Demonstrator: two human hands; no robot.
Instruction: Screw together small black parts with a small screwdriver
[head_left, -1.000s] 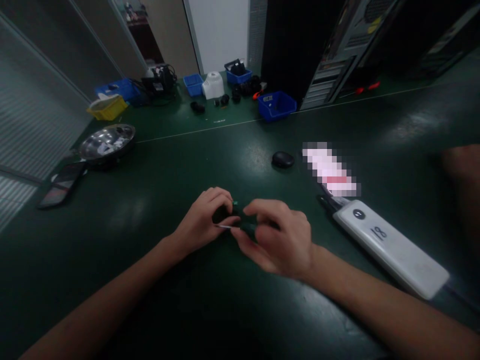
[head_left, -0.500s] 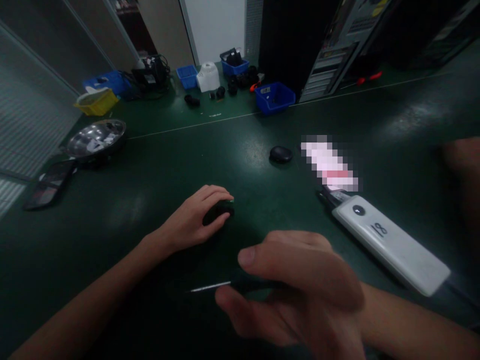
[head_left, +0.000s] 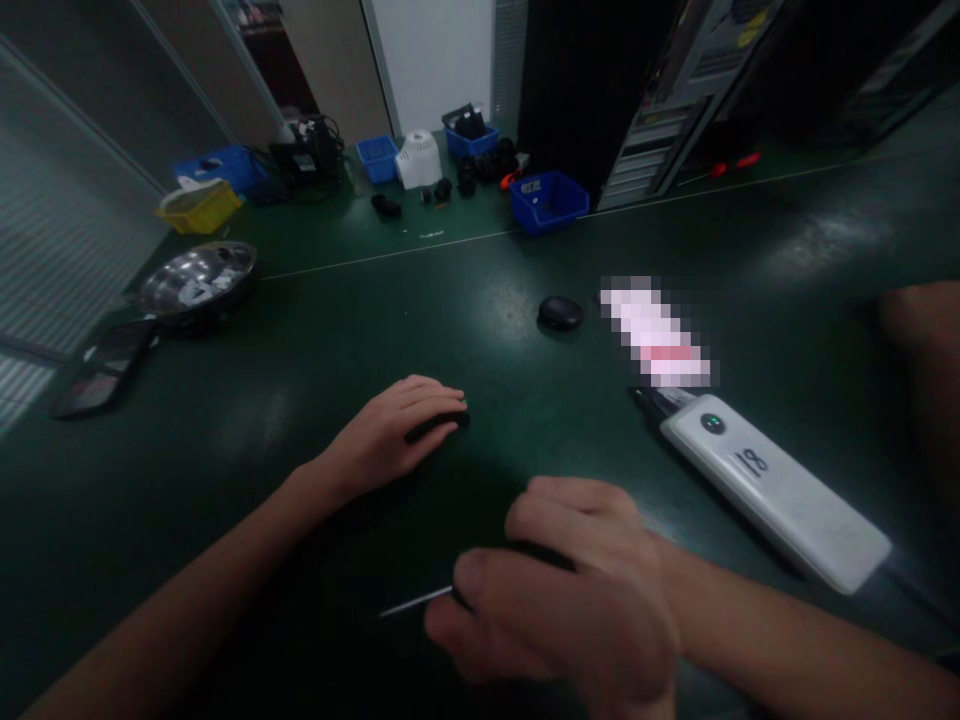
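My left hand (head_left: 390, 432) rests low over the green tabletop, its fingers curled around a black rounded object (head_left: 436, 420). The palm and fingers cover most of that object; a small green bit shows at its far end. Closer to me, my right hand (head_left: 555, 590) is closed around a screwdriver. The screwdriver's thin metal shaft (head_left: 416, 602) sticks out to the left, apart from the black object, and its handle is mostly hidden in the fist. Beyond my hands lies a black oval piece (head_left: 561, 313), shaped like a computer mouse.
To the right lie a white power bank (head_left: 780, 495) marked 18 and a pixelated phone-like object (head_left: 656, 335). A metal bowl (head_left: 244, 262) stands left, near a dark flat device (head_left: 105, 370). Blue bins (head_left: 550, 205) and a yellow bin (head_left: 199, 210) sit behind. Someone's blurred skin (head_left: 919, 320) shows right.
My right hand has turned over and its fingers have closed more tightly around the screwdriver, whose tip now points slightly lower. The left hand has hardly moved.
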